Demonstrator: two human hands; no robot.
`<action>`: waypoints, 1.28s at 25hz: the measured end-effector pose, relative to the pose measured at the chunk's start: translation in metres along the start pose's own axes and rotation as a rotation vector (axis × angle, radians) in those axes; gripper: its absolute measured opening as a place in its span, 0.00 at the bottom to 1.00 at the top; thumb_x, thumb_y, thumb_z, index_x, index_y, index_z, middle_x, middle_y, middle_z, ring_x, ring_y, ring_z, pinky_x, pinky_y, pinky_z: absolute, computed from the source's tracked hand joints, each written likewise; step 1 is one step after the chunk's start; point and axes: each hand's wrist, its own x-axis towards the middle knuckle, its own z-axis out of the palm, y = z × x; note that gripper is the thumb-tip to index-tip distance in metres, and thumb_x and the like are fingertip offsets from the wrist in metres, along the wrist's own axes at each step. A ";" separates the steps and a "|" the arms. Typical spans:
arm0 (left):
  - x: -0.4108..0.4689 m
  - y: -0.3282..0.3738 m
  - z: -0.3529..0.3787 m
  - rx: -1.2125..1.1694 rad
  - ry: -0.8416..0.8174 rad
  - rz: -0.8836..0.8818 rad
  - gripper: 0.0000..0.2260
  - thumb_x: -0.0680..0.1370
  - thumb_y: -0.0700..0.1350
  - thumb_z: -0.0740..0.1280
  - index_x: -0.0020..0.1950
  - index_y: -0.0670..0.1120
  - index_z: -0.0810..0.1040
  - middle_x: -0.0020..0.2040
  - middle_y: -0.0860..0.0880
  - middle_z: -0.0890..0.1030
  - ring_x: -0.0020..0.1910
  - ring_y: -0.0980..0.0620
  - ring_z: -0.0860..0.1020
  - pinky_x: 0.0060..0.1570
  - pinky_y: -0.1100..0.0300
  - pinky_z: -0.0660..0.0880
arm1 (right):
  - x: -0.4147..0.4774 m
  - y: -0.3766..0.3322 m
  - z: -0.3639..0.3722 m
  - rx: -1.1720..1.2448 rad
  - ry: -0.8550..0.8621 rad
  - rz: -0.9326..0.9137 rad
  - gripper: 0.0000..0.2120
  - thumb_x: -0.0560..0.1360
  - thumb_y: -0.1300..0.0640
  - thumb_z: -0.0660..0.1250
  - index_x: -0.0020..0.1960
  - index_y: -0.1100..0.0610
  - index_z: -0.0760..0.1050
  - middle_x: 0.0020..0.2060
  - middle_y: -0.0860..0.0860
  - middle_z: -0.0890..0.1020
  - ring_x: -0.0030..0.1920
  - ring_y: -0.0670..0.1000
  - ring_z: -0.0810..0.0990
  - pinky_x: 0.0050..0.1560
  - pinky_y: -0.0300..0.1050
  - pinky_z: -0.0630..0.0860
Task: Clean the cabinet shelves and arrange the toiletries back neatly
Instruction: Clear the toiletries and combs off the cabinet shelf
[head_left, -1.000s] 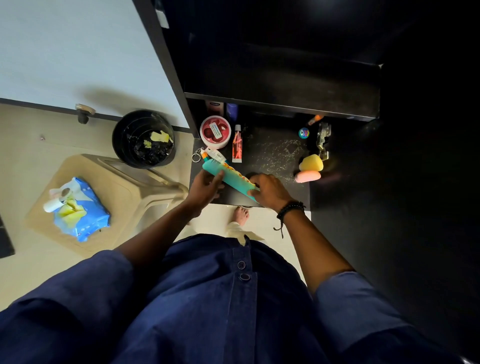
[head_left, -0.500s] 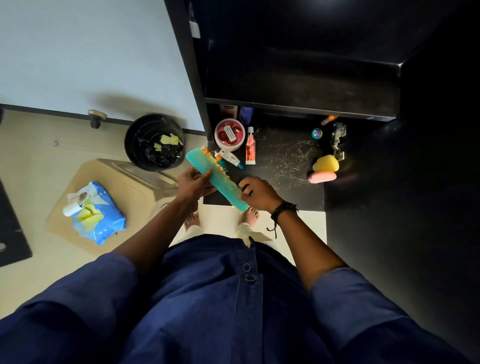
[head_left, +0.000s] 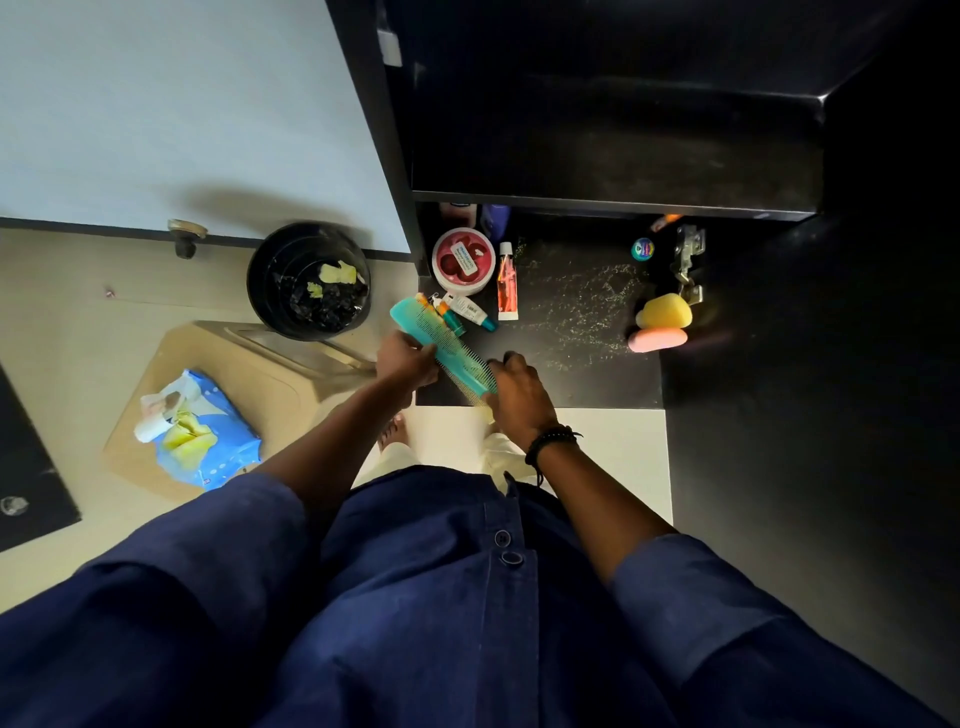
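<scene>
Two hands grip the teal comb, left hand midway, right hand at its near end.

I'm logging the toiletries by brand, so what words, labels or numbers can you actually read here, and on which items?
No text here can be read.
Red round tub: white label with blue print, too blurred.
Orange tube: print too small.
Small white tube: dark print, too small.
Small blue jar: lid design, unreadable.
Blue wipes pack: no legible words.
Teal comb: no print seen.
</scene>
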 end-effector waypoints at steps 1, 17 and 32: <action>-0.001 0.003 0.002 0.044 0.007 0.037 0.05 0.79 0.42 0.64 0.52 0.43 0.69 0.57 0.41 0.79 0.50 0.46 0.82 0.43 0.57 0.80 | 0.001 0.001 0.000 0.004 0.008 0.009 0.22 0.77 0.61 0.65 0.69 0.59 0.66 0.63 0.57 0.68 0.64 0.58 0.70 0.59 0.49 0.77; -0.036 0.015 0.060 0.603 -0.156 0.695 0.08 0.78 0.42 0.63 0.56 0.45 0.75 0.56 0.47 0.80 0.50 0.49 0.79 0.44 0.62 0.69 | -0.019 0.075 -0.054 0.693 0.594 0.671 0.20 0.72 0.47 0.70 0.51 0.64 0.77 0.41 0.52 0.81 0.40 0.50 0.79 0.30 0.23 0.62; -0.066 0.099 0.216 1.104 -0.405 1.232 0.24 0.77 0.41 0.64 0.71 0.41 0.64 0.69 0.41 0.69 0.59 0.37 0.76 0.57 0.46 0.74 | -0.024 0.104 -0.100 0.633 0.565 0.688 0.19 0.74 0.52 0.67 0.58 0.63 0.67 0.52 0.62 0.81 0.54 0.65 0.79 0.53 0.54 0.75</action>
